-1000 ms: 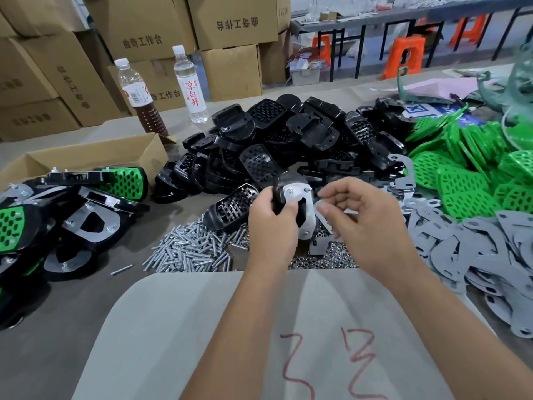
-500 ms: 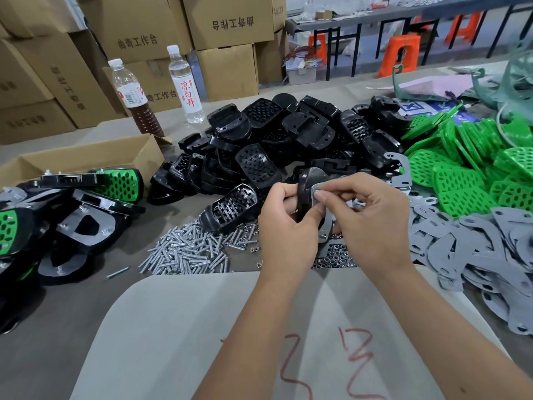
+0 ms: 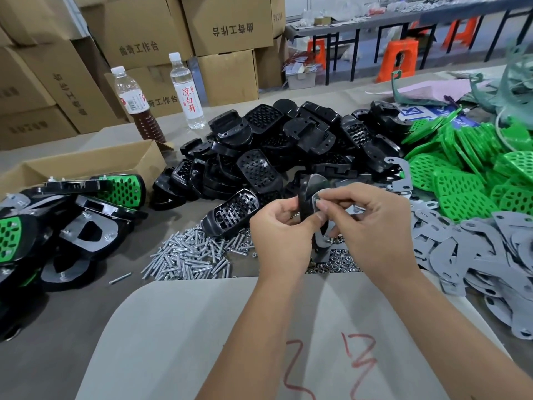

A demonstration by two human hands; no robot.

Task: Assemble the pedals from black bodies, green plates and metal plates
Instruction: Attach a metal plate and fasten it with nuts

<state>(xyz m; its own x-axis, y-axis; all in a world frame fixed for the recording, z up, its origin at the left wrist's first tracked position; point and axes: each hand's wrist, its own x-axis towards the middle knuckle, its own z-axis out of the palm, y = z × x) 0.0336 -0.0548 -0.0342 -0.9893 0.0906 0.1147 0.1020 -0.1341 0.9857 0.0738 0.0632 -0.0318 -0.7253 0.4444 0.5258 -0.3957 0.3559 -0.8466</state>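
Left hand (image 3: 281,235) gripping a black pedal body (image 3: 310,194) at frame centre, held on edge above the surface (image 3: 57,342); right hand (image 3: 372,226) pinching what looks like a small nut against its grey metal plate (image 3: 323,241). Glossy black, oval. Upper left: bottle (image 3: 187,90) labelled "凉白开", cartons (image 3: 230,24) printed "曲奇工作台". Red scrawl on grey sheet (image 3: 202,342), lower centre.

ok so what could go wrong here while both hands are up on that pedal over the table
The left hand grips the black pedal body upright, with the metal plate hanging loose below, so the plate could shift out of line. The right hand pinches something small at the plate's top. If it slips, it would likely land in the nuts or bolts right underneath and be hard to pick out.
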